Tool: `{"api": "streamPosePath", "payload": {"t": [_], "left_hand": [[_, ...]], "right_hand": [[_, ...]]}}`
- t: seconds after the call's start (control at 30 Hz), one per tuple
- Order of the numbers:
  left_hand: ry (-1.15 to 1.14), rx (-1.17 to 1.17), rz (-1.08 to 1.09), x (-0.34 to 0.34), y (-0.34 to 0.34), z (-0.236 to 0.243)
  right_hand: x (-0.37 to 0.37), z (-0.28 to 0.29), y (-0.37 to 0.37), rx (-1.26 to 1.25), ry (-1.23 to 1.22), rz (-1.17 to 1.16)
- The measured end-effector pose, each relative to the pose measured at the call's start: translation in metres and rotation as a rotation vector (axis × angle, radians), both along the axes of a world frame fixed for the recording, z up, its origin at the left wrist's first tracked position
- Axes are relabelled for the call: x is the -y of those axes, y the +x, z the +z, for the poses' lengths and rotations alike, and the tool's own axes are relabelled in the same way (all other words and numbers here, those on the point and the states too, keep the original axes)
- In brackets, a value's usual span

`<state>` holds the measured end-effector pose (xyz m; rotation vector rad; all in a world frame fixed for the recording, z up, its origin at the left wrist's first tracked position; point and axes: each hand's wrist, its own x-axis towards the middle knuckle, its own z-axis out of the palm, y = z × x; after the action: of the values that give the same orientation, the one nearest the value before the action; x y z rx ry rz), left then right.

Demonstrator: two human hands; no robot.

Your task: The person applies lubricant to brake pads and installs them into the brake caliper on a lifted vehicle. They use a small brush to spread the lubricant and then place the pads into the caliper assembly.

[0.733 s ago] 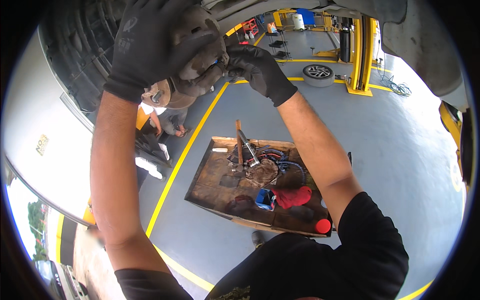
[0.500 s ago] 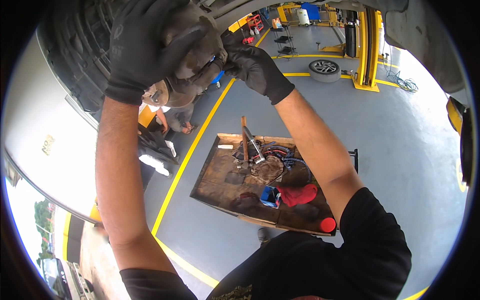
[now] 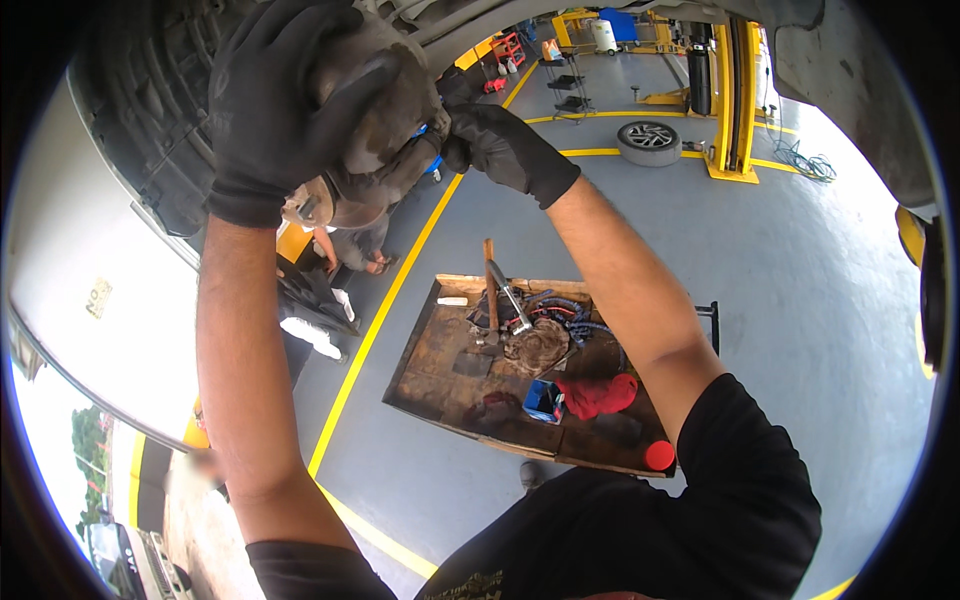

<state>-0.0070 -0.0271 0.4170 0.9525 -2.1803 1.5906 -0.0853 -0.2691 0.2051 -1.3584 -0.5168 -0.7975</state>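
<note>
Both my hands wear black gloves and are raised to the underside of a lifted vehicle. My left hand [image 3: 275, 105] is closed around a dusty, rounded metal part [image 3: 375, 130] of the wheel assembly, its thumb lying across the face. To the right of that part, my right hand [image 3: 505, 150] has its fingers curled in against the edge, near a small blue piece [image 3: 421, 130]. What those fingertips hold, if anything, is hidden. Below the left hand a rusty metal piece [image 3: 315, 203] shows, next to the dark ribbed wheel-arch liner [image 3: 165, 130].
Below my arms stands a wooden-topped cart [image 3: 425, 375] with a hammer [image 3: 490, 290], a ratchet [image 3: 510, 295], a brown rag [image 3: 538, 346], a blue box [image 3: 543, 400], a red cloth [image 3: 600, 395] and a red lid [image 3: 659, 455]. A person [image 3: 365, 245] crouches at left. A wheel [image 3: 650, 143] lies by a yellow lift post [image 3: 735, 100].
My right hand has shifted slightly left and down, its fingers drawn closer against the part. The left hand and the rounded part have moved slightly left and down in the view.
</note>
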Motion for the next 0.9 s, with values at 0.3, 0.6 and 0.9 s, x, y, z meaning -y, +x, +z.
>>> {"api": "streamPosePath", "payload": {"t": [0.3, 0.6, 0.9], "left_hand": [[0.042, -0.044, 0.032, -0.004, 0.001, -0.003], [0.059, -0.094, 0.072, -0.001, -0.006, 0.000], [-0.007, -0.081, 0.019, 0.003, -0.002, -0.005]], "right_hand": [[-0.033, 0.004, -0.008, 0.122, 0.168, 0.009], [-0.029, -0.009, 0.014, 0.204, 0.246, 0.016], [-0.011, -0.003, 0.005, -0.076, 0.036, -0.040]]}}
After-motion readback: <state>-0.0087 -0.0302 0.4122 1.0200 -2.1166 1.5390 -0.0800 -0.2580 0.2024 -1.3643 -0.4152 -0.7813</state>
